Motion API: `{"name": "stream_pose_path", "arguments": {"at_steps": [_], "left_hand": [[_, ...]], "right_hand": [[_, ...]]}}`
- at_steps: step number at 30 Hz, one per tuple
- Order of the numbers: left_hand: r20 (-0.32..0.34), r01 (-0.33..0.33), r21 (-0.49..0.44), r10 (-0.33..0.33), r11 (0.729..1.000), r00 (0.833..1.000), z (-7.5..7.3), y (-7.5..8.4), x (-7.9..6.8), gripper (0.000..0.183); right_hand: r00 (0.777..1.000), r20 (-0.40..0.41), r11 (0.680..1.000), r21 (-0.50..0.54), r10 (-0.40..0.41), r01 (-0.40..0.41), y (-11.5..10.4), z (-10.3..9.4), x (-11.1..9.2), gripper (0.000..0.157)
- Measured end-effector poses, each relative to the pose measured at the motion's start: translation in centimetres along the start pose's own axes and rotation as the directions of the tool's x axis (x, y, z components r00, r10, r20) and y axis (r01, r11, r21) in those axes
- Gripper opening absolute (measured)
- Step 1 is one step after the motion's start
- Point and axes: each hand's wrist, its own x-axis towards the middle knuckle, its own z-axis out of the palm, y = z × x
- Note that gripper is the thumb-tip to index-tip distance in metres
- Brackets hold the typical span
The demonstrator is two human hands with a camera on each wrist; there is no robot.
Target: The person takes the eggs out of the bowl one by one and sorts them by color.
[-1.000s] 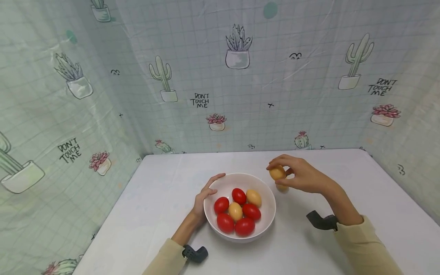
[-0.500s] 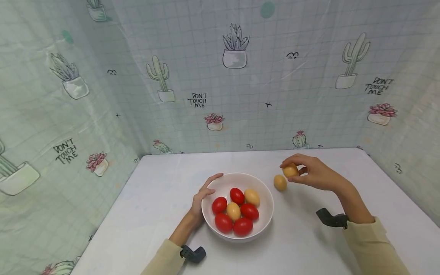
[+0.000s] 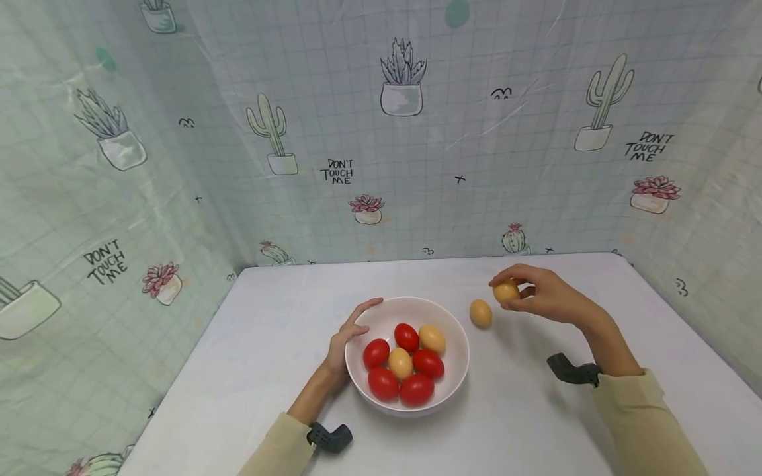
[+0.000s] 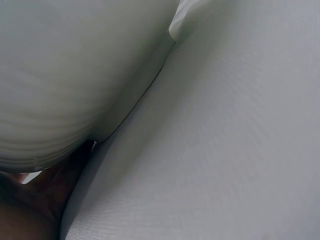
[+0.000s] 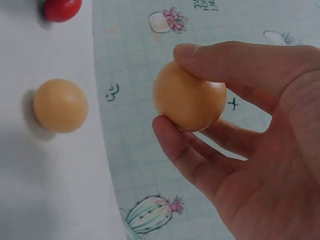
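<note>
My left hand (image 3: 341, 342) holds the white bowl (image 3: 460, 370) at its left side, thumb over the rim. Inside lie several red eggs (image 3: 416, 390) and two yellow eggs, one of them the yellow egg (image 3: 432, 338) near the right wall. My right hand (image 3: 550, 294) pinches another yellow egg (image 5: 187, 100) between thumb and fingertips, right of the bowl. Just left of that hand, a loose yellow egg (image 3: 481, 313) sits on the table. The left wrist view is mostly filled by the bowl's outer wall (image 4: 75, 75), with part of the hand dark at lower left.
The white table (image 3: 286, 317) ends at a hanging cloth (image 3: 321, 86) with cactus prints, which also covers both sides. A red egg (image 5: 62, 7) is cut off at the top of the right wrist view; I cannot tell whether it lies in the bowl.
My right hand has shifted right with its yellow egg, uncovering the loose yellow egg it partly hid. Over the last half second it barely moves. My left hand stays on the bowl.
</note>
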Motion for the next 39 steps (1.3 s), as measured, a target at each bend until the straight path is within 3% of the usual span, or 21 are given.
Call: {"name": "stream_pose_path", "arguments": {"at_steps": [8, 14, 26, 39], "left_hand": [[-0.009, -0.002, 0.004, 0.002, 1.000, 1.000, 0.0, 0.0, 0.0, 0.062], [-0.017, 0.001, 0.017, -0.001, 1.000, 1.000, 0.2, 0.0, 0.1, 0.061], [-0.015, -0.001, 0.000, 0.001, 1.000, 1.000, 0.0, -0.1, 0.0, 0.063], [-0.008, -0.009, -0.007, 0.009, 1.000, 1.000, 0.1, 0.0, 0.1, 0.064]], "right_hand": [[0.997, 0.018, 0.997, -0.001, 0.079, -0.079, 1.6, 0.3, 0.2, 0.040], [0.991, -0.020, 0.990, -0.038, 0.136, -0.136, 3.2, 0.5, 0.4, 0.050], [0.989, 0.016, 0.988, -0.046, 0.145, -0.144, 5.2, 1.5, 0.5, 0.050], [0.972, 0.060, 0.972, -0.075, 0.225, -0.221, 6.6, 2.8, 0.7, 0.047]]}}
